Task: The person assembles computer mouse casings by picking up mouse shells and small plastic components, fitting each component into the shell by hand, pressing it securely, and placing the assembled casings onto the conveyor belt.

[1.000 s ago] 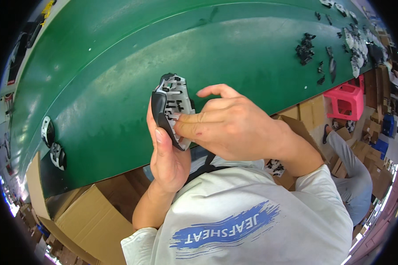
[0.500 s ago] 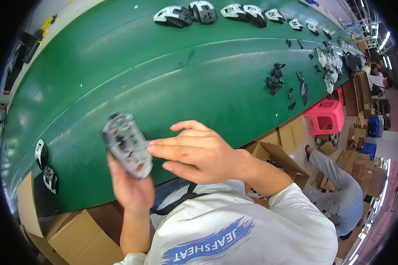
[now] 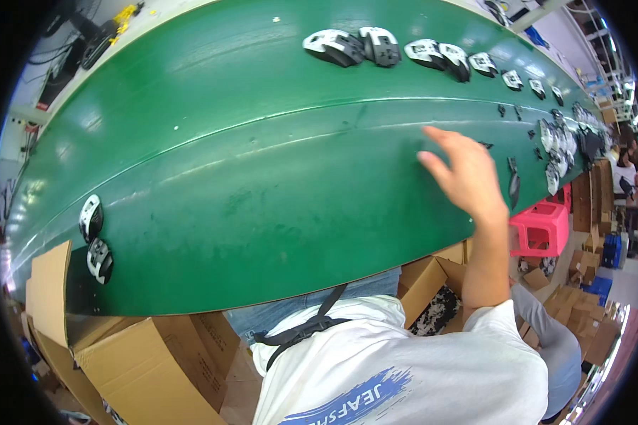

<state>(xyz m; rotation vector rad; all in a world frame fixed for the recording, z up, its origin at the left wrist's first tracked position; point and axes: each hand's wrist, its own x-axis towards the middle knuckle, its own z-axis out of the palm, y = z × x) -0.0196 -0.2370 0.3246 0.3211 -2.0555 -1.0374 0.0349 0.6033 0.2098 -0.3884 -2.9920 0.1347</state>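
Open right hand (image 3: 464, 173) over green belt (image 3: 262, 177)

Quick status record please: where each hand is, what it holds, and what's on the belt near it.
right hand: raised over the green belt, fingers spread, holding nothing
left hand: not in view
nearest part: small dark piece just right of the hand
far edge: row of black-and-white shells
left end: two shells side by side
below belt: open cardboard boxes, pink stool
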